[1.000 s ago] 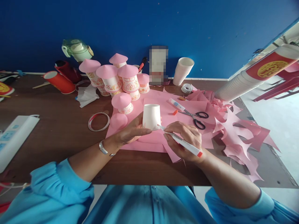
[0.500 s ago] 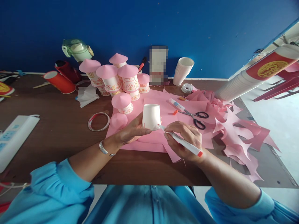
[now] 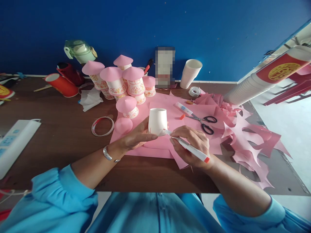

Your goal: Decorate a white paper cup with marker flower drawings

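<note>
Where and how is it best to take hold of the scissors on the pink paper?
Probably by the black loops of the scissors, coming from the right and above. They lie flat with the loops toward the right, while the blades point left, close to the glue stick and the orange cap.

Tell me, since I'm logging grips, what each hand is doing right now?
Left hand: closed around the white cup.
Right hand: closed on the marker, tip at the cup.
</note>
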Available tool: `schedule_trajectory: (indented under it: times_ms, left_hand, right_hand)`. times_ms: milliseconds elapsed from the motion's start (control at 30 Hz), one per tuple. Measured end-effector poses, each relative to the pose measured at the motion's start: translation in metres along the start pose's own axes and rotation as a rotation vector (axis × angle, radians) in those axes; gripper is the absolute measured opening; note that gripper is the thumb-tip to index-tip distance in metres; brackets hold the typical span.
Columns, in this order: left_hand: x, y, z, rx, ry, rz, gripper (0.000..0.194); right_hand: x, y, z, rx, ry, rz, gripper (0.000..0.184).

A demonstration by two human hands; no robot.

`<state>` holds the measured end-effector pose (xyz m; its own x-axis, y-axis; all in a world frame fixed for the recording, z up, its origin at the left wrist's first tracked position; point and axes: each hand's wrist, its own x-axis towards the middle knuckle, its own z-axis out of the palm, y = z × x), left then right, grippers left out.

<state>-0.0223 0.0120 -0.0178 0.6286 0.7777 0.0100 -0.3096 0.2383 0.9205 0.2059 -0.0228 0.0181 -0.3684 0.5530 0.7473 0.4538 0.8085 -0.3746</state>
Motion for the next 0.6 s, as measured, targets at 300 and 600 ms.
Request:
schedule_trajectory:
  times_ms: [300, 600]
  left_hand:
    - [0.0003, 0.0017, 0.001, 0.004, -0.021, -0.006, 0.045]
    - [-0.0011, -0.0028, -0.0035, 0.033, -0.007, -0.007, 0.057]
  right_hand:
    - [0.0007, -0.0007, 0.0002, 0.019, -0.028, 0.022, 0.011]
    - [0.0015, -0.0032, -0.002, 0.084, -0.074, 0.053, 0.009]
